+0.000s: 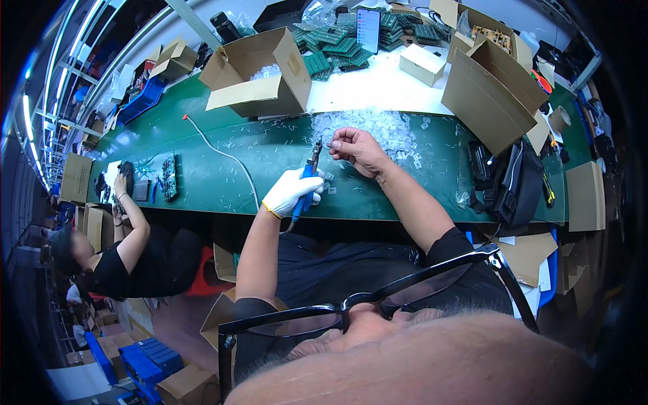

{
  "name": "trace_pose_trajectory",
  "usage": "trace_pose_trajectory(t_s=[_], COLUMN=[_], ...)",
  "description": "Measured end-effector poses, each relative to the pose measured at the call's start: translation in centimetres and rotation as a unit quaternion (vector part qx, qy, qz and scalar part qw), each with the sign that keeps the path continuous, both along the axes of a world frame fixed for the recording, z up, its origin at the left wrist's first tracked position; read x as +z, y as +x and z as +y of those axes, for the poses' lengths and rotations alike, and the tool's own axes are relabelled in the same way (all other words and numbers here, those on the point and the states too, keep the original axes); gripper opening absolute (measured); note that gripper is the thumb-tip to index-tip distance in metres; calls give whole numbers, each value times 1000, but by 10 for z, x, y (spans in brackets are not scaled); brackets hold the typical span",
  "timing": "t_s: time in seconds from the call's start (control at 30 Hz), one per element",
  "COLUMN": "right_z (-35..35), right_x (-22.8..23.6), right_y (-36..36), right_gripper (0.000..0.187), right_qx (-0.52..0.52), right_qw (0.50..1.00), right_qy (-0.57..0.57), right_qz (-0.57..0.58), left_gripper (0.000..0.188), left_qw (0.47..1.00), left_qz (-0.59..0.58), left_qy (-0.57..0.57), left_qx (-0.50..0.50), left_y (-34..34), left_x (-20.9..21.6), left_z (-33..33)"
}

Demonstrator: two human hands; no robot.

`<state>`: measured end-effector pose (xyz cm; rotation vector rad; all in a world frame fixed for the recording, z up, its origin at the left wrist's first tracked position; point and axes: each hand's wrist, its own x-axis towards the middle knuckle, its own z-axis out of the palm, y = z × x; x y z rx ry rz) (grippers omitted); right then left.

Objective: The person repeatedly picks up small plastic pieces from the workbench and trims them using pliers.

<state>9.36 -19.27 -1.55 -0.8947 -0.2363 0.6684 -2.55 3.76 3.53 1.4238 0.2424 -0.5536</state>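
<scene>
Your white-gloved left hand is wrapped around a blue-handled tool with a slim metal head, which points up toward the near left edge of the loose heap of small, clear plastic pieces. Your bare right hand is over the near side of that heap, thumb and fingers drawn together close to the tool's tip; I cannot tell whether they grasp a piece. The heap lies on your green-topped worktable, and at least 2 stray pieces sit just nearer to you than it.

Left of the heap, a pale, curving hose with a red tip crosses the green surface. Beyond the heap to the left, an open brown cardboard box holds more clear pieces. Straight beyond the heap you have 1 small white carton, stacked green circuit boards and an upright phone with a lit screen. To the heap's right stand a tilted open brown carton and, nearer you, a black bag. Far left of the heap, a co-worker in black works at the same table.
</scene>
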Motion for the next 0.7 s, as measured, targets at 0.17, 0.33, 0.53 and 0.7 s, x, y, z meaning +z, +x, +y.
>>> trace_pose_trajectory(t_s=[0.17,0.33,0.53,0.7], right_z=[1,1,1,3], right_x=[3,6,7,6], right_y=[-4,-6,-7,-8], right_gripper=[16,15,12,12], right_qx=[-28,-44,-55,-50], right_qw=[998,996,994,990], right_qy=[-46,-66,-72,-107], right_qz=[-34,-43,-62,-83], left_gripper=[43,51,50,45], left_qw=[1000,997,994,970], left_qz=[7,14,9,-42], left_qy=[-12,44,81,209], left_qx=[-19,-54,-71,-117], left_y=[-1,-2,-5,-7], left_x=[-3,7,10,30], left_z=[-2,-1,1,-4])
